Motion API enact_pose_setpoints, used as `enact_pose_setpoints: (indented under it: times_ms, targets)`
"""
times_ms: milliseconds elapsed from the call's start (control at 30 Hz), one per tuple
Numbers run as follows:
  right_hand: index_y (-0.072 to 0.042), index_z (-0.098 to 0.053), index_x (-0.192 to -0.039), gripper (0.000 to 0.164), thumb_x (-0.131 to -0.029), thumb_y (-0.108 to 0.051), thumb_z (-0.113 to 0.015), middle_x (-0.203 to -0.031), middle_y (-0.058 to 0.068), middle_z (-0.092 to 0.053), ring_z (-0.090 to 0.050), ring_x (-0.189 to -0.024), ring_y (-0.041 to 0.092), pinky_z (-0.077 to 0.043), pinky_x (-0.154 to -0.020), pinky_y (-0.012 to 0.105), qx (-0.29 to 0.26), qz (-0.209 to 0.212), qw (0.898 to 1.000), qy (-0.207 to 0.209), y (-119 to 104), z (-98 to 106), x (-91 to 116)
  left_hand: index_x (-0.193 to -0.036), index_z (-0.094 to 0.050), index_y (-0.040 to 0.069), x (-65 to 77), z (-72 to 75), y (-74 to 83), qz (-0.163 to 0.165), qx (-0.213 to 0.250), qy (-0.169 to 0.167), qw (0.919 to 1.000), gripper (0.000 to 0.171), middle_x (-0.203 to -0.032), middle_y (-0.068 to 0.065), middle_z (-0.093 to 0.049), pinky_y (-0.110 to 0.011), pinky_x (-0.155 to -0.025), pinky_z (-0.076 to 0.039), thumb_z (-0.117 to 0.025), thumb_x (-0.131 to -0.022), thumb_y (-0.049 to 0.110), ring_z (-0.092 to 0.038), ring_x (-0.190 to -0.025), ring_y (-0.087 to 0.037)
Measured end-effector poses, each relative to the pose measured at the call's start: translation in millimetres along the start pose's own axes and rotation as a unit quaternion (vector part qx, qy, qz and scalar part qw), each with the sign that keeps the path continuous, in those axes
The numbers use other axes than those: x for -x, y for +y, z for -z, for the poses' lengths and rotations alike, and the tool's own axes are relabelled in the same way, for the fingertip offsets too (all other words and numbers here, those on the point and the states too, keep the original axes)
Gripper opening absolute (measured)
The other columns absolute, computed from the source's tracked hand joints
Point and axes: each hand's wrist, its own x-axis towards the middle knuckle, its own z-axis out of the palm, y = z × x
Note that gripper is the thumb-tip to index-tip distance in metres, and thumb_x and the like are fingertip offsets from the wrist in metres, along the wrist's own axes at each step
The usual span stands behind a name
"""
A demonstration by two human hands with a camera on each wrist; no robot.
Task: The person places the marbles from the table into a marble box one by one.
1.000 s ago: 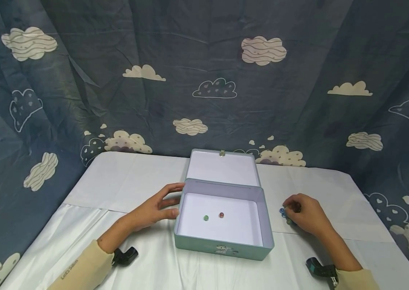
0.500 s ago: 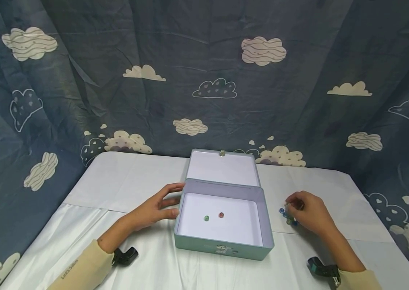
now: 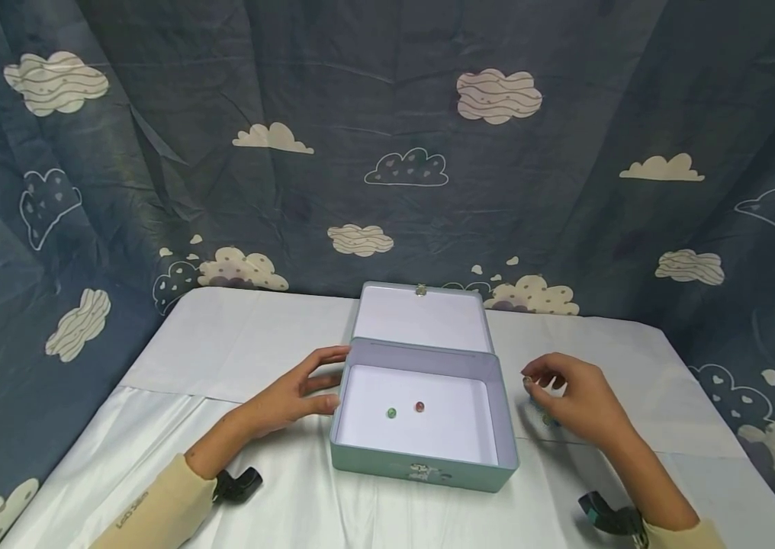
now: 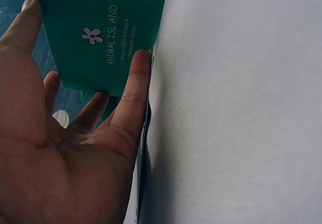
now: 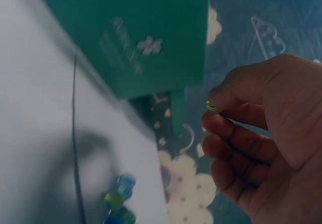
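A: Where is the box (image 3: 422,476) placed?
B: On the table (image 3: 264,496), between the two hands. Lid (image 3: 422,319) laid open behind its rear wall. Curtain (image 3: 387,91) hung behind the table and along both sides.
A: Contents?
B: Two marbles (image 3: 391,413) spread on its floor: one near the middle, one left of that, not touching.
A: Left side?
B: Left hand (image 3: 291,396) set against the left wall.
A: Right side?
B: Right hand (image 3: 583,400) held over the table, apart from the box. One held marble (image 5: 212,106) pinched between thumb and forefinger, outside the box. Loose marbles (image 5: 114,200) bunched on the table by that hand, partly hidden in the head view.
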Motion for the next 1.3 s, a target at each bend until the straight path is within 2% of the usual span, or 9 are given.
enact_pose_setpoints:
  times_ms: [200,433,733,1000,1300]
  targets:
    - [-0.013,-0.077,-0.106,0.023,-0.087,-0.001,-0.083,-0.095,-0.007,-0.075,-0.066,-0.085,0.019,-0.056,-0.074,0.032,-0.011,0.05,0.999,0.016,-15,2,3,-0.167,-0.029,0.027,0.1,0.3,0.9,0.002,0.002,0.002,1.0,0.076,-0.174,-0.002,-0.024,-0.049,-0.105,-0.056,-0.072,-0.104,0.021,-0.036,-0.154,-0.042]
    - [-0.015,-0.077,-0.102,0.027,-0.084,0.004,-0.083,-0.095,-0.009,-0.073,-0.066,-0.083,0.018,-0.056,-0.073,0.027,-0.028,0.077,0.997,0.016,-24,0,4,-0.167,-0.028,0.027,0.0,-0.2,0.4,0.004,0.003,0.001,1.0,0.077,-0.174,-0.003,-0.024,-0.048,-0.104,-0.056,-0.072,-0.104,0.021,-0.035,-0.155,-0.042]
    - [-0.017,-0.078,-0.106,0.027,-0.086,0.001,-0.084,-0.098,-0.009,-0.073,-0.065,-0.085,0.019,-0.055,-0.07,0.026,-0.035,0.059,0.998,-0.015,-30,-2,6,-0.167,-0.028,0.024,-0.5,-0.1,0.8,0.007,0.005,0.001,1.0,0.078,-0.174,-0.004,-0.024,-0.049,-0.104,-0.057,-0.073,-0.104,0.021,-0.035,-0.155,-0.043]
    - [-0.017,-0.078,-0.106,0.026,-0.087,0.0,-0.084,-0.097,-0.01,-0.072,-0.065,-0.085,0.02,-0.054,-0.068,0.025,-0.038,0.052,0.998,-0.024,-30,-6,6,-0.167,-0.028,0.024,0.2,-1.0,0.9,0.008,0.001,0.004,1.0,0.078,-0.174,-0.004,-0.024,-0.05,-0.105,-0.056,-0.073,-0.104,0.022,-0.035,-0.155,-0.043]
    - [-0.016,-0.078,-0.107,0.026,-0.087,-0.001,-0.085,-0.1,-0.009,-0.072,-0.065,-0.087,0.02,-0.059,-0.076,0.033,-0.031,0.052,0.998,-0.029,-30,-6,6,-0.168,-0.026,0.02,0.3,-0.3,2.4,0.002,-0.002,0.002,1.0,0.079,-0.174,-0.006,-0.023,-0.049,-0.106,-0.055,-0.073,-0.104,0.021,-0.035,-0.154,-0.044]
